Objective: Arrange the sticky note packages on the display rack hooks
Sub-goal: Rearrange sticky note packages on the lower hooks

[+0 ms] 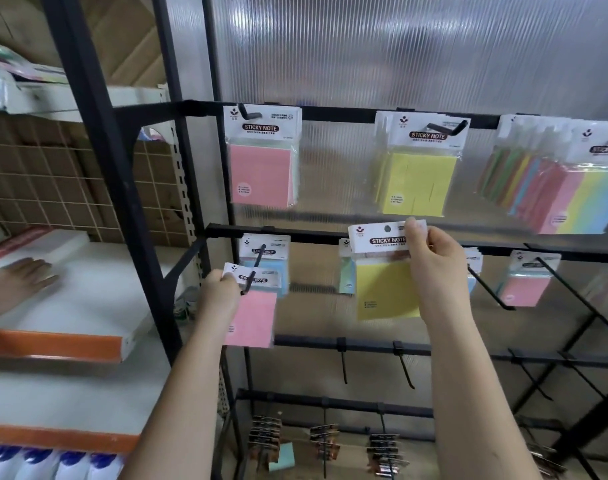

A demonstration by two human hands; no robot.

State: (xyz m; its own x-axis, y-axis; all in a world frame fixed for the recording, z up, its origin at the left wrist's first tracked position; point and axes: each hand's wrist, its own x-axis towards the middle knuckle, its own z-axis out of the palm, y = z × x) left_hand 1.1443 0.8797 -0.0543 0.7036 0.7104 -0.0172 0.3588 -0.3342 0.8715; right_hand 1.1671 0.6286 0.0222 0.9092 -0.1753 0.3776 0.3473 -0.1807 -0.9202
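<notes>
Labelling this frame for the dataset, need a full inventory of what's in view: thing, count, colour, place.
display rack: one, black, centre to right, four rails
top-rail packages: three hooks; pink, yellow, multicolour stack
pink package: one, at middle rail's left hook, in left hand
yellow package: one, off any hook, in right hand
other middle-rail packages: blue, green, pink; count unclear
bottom-rail items: dark, too blurred
shelves: white, orange-edged, left
another person's hand: on left shelf
left hand: pinches pink package
right hand: pinches yellow package
</notes>
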